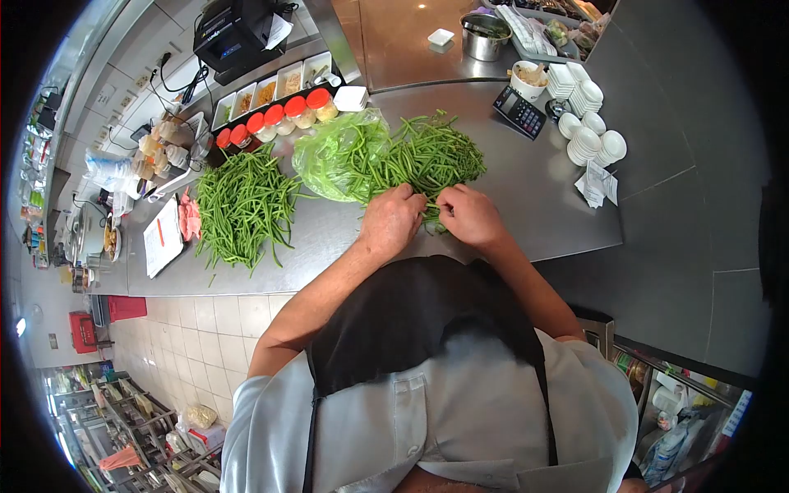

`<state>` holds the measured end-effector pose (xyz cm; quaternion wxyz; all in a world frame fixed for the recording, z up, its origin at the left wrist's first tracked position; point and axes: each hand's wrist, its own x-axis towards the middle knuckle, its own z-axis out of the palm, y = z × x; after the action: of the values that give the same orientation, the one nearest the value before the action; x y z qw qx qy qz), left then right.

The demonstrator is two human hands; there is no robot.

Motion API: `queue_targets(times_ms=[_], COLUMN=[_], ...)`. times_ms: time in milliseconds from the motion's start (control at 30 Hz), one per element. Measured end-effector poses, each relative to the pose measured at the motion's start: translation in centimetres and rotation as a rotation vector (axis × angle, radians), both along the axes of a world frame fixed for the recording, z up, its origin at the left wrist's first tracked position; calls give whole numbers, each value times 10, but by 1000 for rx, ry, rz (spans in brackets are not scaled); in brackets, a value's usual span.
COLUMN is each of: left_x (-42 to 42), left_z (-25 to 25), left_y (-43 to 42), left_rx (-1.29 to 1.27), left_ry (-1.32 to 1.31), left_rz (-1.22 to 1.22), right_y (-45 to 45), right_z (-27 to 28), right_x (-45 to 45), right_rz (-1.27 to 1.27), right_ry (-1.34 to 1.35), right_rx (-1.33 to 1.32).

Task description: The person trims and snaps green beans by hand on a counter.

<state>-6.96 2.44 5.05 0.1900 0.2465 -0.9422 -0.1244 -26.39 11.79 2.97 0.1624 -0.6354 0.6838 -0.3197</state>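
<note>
Steel counter [316,251] stretches beneath both hands, with pale floor tiles [197,320] showing past its edge, nearer and left. The left hand [393,218] and right hand [470,215] are just beside each other, a narrow gap between, their fingers curled in on beans [440,156] at the near edge of a heap; how many each pinches is hidden. Keeping to that edge probably spares a reach across the heap. Left of the left hand, a second pile [246,205] lies well apart, likely so the two don't mix.

Just beyond the left hand, a green bag [325,168] lies against the heap, beans at its mouth. Beyond the bag, red-lidded jars [296,107] hold pale stuff, and bins [303,76] behind them hold chopped food, seemingly lined up out of the hands' way. Beyond the right hand, a tub [526,93] holds something brownish; farther off stands a pot [483,51], contents unclear. Cups [585,146] right of that hand are stacked, presumably to save room.
</note>
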Motion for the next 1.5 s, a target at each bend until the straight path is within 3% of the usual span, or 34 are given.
queue_targets(times_ms=[133, 233, 333, 433, 467, 533, 633, 733, 900, 1133, 1233, 1333, 1433, 1500], left_x=[2, 1, -2, -1, 1, 7, 7, 7, 7, 11, 14, 22, 30, 30], left_z=[2, -3, -16, -16, -16, -20, -20, -19, -15, -11, -13, -23, -36, -33], left_y=[1, -1, 1, -7, -13, -23, -28, -27, -23, -8, -5, -7, -9, -4], left_rx=[83, 318, 621, 1032, 1190, 1274, 1316, 1309, 1196, 1248, 1403, 1647, 1699, 1676], left_ry=[-5, 91, 291, 488, 542, 665, 746, 741, 657, 664, 792, 999, 1013, 993], left_rz=[11, 19, 32, 231, 331, 363, 374, 377, 310, 192, 127, 72, 122, 215], right_y=[-3, -16, -19, -18, -18, -19, -17, -20, -20, -19, -17, -16, -19, -18], right_z=[-2, -28, -37, -33, -41, -57, -39, -27, -24, -39, -36, -28, -33, -34], right_x=[5, 3, -2, -1, -1, -4, 2, 7, 9, 7, 6, 7, -4, -17], right_rz=[41, -16, -82, -73, -46, 6, 5, -5, -16, -9, -88, -18, 83, 46], right_ry=[-23, -1153, -1531, -816, -685, -419, -768, -651, -629, -629, -1419, -1806, -1607, -816], right_rx=[-19, 302, 335, 275, 191, 29, 217, 162, 153, 167, 427, 396, 398, 348])
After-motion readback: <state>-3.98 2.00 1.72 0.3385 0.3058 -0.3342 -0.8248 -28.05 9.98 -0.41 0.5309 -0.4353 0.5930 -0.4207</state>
